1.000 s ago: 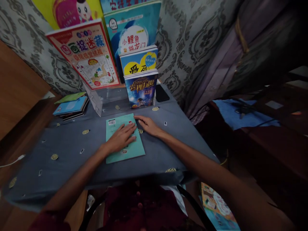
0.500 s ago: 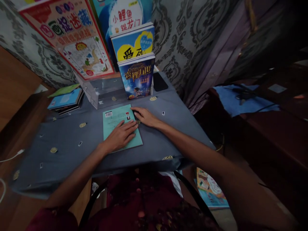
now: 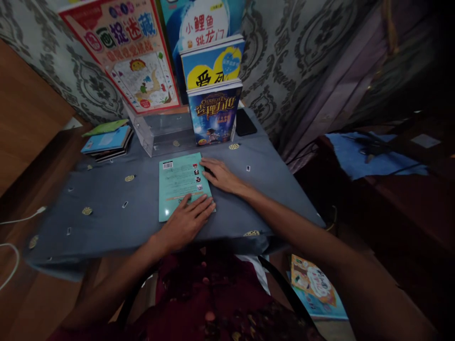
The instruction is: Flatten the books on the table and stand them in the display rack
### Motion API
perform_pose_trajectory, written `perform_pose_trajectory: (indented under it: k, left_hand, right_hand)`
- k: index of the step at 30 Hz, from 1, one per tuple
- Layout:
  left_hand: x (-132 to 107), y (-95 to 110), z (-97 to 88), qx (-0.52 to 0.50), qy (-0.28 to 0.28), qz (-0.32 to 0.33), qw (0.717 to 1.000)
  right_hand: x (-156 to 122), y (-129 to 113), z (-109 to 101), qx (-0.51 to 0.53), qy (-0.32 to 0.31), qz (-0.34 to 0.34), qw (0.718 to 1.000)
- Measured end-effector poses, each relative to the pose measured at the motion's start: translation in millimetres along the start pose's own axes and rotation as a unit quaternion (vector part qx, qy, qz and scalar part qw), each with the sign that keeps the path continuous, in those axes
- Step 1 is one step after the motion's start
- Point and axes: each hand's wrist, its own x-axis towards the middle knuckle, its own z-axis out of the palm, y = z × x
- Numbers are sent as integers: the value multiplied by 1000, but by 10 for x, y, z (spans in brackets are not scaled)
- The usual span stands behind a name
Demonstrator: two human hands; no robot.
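A thin teal book point(image 3: 177, 184) lies flat on the table, its back cover with a barcode and small pictures facing up. My left hand point(image 3: 190, 219) rests over the book's lower right corner, fingers stretched out and pointing right. At the book's upper right edge, my right hand point(image 3: 221, 175) touches it with extended fingertips, its palm on the tablecloth. Neither hand grips anything. My left hand hides the bottom right part of the cover.
A clear acrylic stand point(image 3: 159, 135) at the back holds several upright books, the front one a dark blue book point(image 3: 215, 113). A phone point(image 3: 246, 122) lies to its right. Stacked books point(image 3: 108, 139) sit at the back left. Below the table, more books point(image 3: 316, 289) lie at right.
My left hand has slid down the cover toward its lower right corner, uncovering more print and pictures. My right hand stays by the upper right edge. The whole view has shifted slightly.
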Motion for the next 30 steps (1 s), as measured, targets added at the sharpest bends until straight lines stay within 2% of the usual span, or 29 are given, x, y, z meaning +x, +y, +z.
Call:
perform_pose_trajectory:
  k: [4, 6, 9, 12, 15, 18, 21, 30]
  left_hand:
    - [-197, 126, 59, 43, 43, -28, 998]
    - [-316, 169, 73, 55, 72, -49, 995]
    - [-506, 185, 69, 60, 115, -93, 987]
    - [-701, 139, 44, 60, 143, -143, 977]
    - [-853, 67, 21, 71, 160, -177, 969]
    - [-914, 21, 7, 75, 165, -176, 968]
    - [-900, 11, -6, 75, 171, -160, 969]
    - [-844, 16, -42, 71, 174, -167, 968]
  right_hand:
    - [-277, -300, 0, -38, -9, -18, 999]
    - [-477, -542, 35, -48, -13, -59, 997]
    - [-735, -966, 144, -60, -56, -115, 990]
    - [-836, -1341, 293, -61, -99, -154, 981]
    - [-806, -1553, 424, -67, -128, -167, 975]
    - [-779, -1589, 484, -78, -132, -159, 975]
    - [-835, -1517, 455, -84, -129, -149, 977]
    - [-1223, -1143, 89, -98, -88, -74, 989]
